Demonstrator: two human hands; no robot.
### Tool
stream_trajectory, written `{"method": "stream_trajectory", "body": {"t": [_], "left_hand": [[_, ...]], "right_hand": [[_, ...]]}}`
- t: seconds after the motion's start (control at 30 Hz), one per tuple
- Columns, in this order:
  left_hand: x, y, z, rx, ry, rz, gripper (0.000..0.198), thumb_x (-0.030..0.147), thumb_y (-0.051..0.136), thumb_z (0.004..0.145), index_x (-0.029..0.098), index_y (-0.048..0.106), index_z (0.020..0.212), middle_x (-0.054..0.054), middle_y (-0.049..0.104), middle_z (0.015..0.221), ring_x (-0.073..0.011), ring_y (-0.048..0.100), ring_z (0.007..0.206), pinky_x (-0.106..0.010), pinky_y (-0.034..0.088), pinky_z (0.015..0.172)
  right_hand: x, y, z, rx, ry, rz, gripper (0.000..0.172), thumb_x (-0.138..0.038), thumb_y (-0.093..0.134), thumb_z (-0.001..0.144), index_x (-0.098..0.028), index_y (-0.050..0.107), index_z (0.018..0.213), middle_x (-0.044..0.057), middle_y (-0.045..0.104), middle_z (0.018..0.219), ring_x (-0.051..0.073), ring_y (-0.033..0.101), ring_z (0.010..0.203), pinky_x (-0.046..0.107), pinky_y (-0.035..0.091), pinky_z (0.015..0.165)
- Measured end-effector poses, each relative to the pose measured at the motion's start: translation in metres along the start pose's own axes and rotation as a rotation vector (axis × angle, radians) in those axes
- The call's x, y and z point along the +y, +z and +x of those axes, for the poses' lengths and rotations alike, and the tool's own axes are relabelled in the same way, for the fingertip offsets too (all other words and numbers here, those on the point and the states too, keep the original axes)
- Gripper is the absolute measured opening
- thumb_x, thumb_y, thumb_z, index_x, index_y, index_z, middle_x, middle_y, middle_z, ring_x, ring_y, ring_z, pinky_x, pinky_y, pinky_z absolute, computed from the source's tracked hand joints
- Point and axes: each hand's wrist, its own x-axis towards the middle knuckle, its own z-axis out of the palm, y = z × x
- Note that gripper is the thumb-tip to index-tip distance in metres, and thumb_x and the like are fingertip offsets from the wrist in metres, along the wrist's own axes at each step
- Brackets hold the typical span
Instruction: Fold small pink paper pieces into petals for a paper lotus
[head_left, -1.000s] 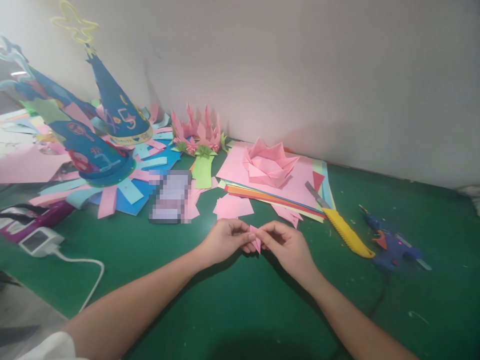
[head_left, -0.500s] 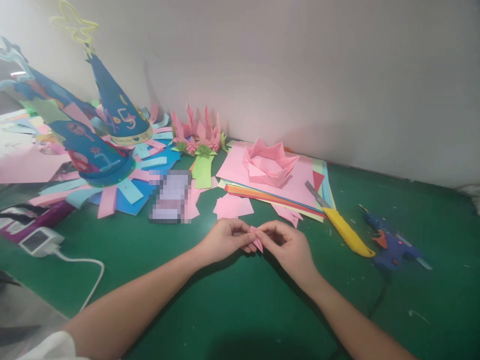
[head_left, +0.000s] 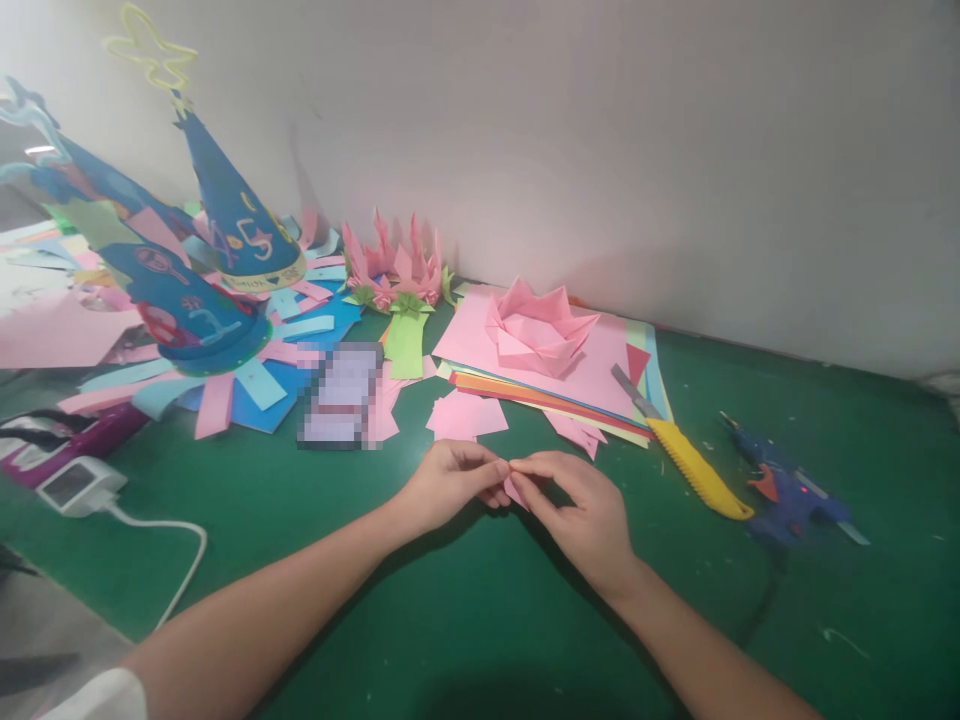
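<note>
- Left hand point(head_left: 459, 484) and right hand point(head_left: 581, 500) both pinch the small pink paper point(head_left: 515, 492), between them over the bench point(head_left: 480, 620).
- It looks light, thin, easily creased; gentle fingertip holds at its edges should suit.
- A blue hat point(head_left: 234, 205) reads "5"; its band's lettering is too blurred.

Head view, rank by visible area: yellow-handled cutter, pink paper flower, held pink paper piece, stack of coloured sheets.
1. Stack of coloured sheets
2. Pink paper flower
3. Yellow-handled cutter, longer than the flower but thin
4. Pink paper piece, partly covered by left hand and right hand
</note>
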Motion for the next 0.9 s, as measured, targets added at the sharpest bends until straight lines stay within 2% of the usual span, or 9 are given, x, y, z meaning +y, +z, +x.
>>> {"method": "stream_trajectory", "body": {"t": [0.33,0.5,0.63,0.73,0.9], "left_hand": [[-0.0019,-0.0032,0.0029,-0.038,-0.015,-0.051,0.047,0.053,0.073,0.064,0.007,0.064,0.073,-0.006,0.067,0.063,-0.0121,0.064,0.057,-0.023,0.053,0.062],[-0.0003,-0.005,0.0032,-0.075,-0.002,-0.068,0.048,0.055,0.07,0.066,0.008,0.064,0.072,-0.006,0.066,0.063,-0.0119,0.064,0.059,-0.023,0.053,0.063],[-0.0009,-0.0041,0.0027,-0.058,0.021,-0.035,0.049,0.057,0.067,0.068,0.008,0.063,0.07,-0.005,0.064,0.061,-0.0112,0.062,0.057,-0.023,0.053,0.061],[-0.0031,-0.0025,0.0025,-0.038,0.067,0.028,0.048,0.056,0.063,0.072,0.009,0.062,0.067,-0.004,0.063,0.059,-0.01,0.06,0.055,-0.021,0.052,0.06],[-0.0053,-0.0017,0.0014,0.02,0.171,0.203,0.035,0.04,0.056,0.081,0.01,0.063,0.066,-0.002,0.062,0.058,-0.0082,0.058,0.054,-0.018,0.049,0.057]], "right_hand": [[0.0074,-0.0001,0.0014,-0.004,-0.18,0.008,0.01,-0.017,0.058,0.085,-0.022,0.066,0.086,0.002,0.068,0.082,0.015,0.064,0.075,0.027,0.05,0.069],[0.008,-0.0008,0.0017,-0.01,-0.201,-0.001,0.011,-0.016,0.057,0.085,-0.022,0.066,0.087,0.003,0.068,0.083,0.015,0.063,0.076,0.027,0.05,0.069],[0.0098,0.0002,0.0,-0.042,-0.201,0.024,0.013,-0.014,0.057,0.085,-0.022,0.066,0.09,0.003,0.068,0.085,0.015,0.063,0.078,0.027,0.049,0.071],[0.009,0.0004,0.0003,-0.045,-0.151,0.089,0.011,-0.016,0.058,0.084,-0.023,0.066,0.088,0.003,0.068,0.084,0.015,0.063,0.079,0.027,0.049,0.072],[0.0057,-0.0008,0.0043,-0.055,0.121,0.211,0.009,-0.023,0.058,0.084,-0.021,0.064,0.078,0.002,0.066,0.077,0.015,0.061,0.071,0.025,0.049,0.066]]}}
